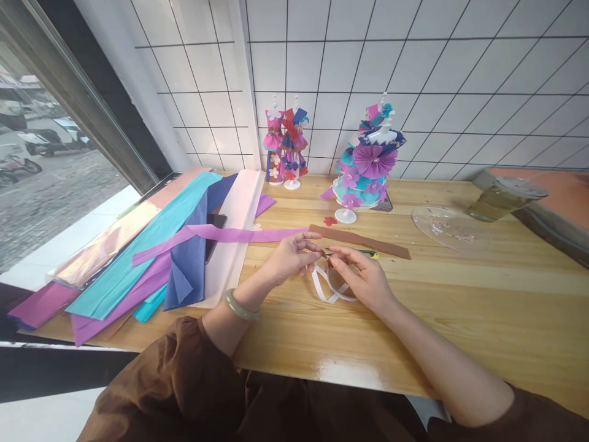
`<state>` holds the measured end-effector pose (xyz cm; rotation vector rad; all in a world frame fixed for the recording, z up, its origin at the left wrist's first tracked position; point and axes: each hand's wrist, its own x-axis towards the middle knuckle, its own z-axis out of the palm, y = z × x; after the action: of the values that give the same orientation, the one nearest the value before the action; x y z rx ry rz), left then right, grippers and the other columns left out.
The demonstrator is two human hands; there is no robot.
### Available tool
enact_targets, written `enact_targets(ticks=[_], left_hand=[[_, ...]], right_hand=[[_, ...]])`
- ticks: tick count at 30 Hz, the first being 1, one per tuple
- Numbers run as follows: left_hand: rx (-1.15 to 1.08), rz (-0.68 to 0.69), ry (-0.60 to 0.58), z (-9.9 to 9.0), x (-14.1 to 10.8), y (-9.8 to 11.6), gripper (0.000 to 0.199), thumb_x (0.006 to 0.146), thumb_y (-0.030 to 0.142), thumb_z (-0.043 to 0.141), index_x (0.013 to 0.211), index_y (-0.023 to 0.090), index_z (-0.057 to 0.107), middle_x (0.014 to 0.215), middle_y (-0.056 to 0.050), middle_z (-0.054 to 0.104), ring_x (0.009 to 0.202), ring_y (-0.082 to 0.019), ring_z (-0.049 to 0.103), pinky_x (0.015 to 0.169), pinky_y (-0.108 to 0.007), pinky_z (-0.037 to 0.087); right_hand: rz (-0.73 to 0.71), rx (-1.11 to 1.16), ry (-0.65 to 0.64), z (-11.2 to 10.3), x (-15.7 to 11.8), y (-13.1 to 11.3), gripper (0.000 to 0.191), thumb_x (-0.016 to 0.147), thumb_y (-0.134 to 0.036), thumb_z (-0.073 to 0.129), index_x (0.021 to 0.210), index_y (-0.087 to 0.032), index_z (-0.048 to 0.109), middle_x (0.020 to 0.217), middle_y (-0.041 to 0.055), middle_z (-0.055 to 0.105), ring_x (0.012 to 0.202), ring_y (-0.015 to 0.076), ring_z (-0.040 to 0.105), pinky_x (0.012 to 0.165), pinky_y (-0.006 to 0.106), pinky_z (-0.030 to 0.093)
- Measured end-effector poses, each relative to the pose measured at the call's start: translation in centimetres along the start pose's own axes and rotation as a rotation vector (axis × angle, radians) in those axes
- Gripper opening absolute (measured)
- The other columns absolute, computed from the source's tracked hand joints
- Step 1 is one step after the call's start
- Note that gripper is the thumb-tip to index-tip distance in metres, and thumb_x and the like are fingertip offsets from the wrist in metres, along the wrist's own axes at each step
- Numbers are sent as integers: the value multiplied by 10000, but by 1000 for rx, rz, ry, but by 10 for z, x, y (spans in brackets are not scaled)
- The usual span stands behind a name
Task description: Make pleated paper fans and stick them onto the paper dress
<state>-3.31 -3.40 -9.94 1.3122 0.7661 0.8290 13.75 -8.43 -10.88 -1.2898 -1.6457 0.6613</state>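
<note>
My left hand is closed in a pinch, its wrist ringed by a pale green bangle. My right hand pinches from the other side, so the fingertips of both nearly meet. Between them is a small brown piece of paper, mostly covered by the fingers. Below the hands lies a roll of white tape, its loose end looped on the table. A tool with a green and yellow end sticks out behind my right hand. Just beyond lie a brown paper strip and a long purple strip.
Several crepe paper sheets are piled at the left, a dark phone among them. Decorated dress-form stands line the wall. A red paper flower, a clear plate of small beads and a lidded cup are farther back.
</note>
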Motion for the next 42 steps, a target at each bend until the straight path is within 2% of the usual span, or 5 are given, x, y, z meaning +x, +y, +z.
enact_targets(ticks=[7,18,26,32,42], left_hand=[[132,42,9,8,-2,-1,451,707,237,604,1126,151,460,912,-68,583,464,-30,504,362,-133,344],[231,97,-3,13,-3,-5,374,738,190,548,1103,164,473,881,-36,585,464,-23,506,432,-144,388],[216,42,31,10,-1,-6,382,727,211,570,1094,166,477,928,-45,566,443,-24,508,356,-139,372],[206,1,13,10,1,-8,372,726,233,581,1078,145,499,878,-40,574,438,-31,508,325,-141,358],[102,8,49,10,0,-3,506,701,274,630,1150,156,431,971,-82,572,440,-47,533,302,-147,339]], right_hand=[[-149,-114,51,0,3,2,152,784,-301,539,838,-216,653,856,50,675,798,195,621,730,343,498],[-268,-240,48,-2,4,3,120,796,-237,507,796,-223,626,807,50,651,786,199,598,704,343,484],[-52,-137,162,-2,5,7,126,769,-277,533,724,-204,626,742,29,646,683,168,584,643,304,471],[194,83,121,-2,8,7,194,753,-354,551,762,-175,625,693,33,664,649,164,606,637,293,471],[191,85,121,0,7,6,204,736,-370,568,754,-178,637,656,25,654,624,164,602,620,283,466]])
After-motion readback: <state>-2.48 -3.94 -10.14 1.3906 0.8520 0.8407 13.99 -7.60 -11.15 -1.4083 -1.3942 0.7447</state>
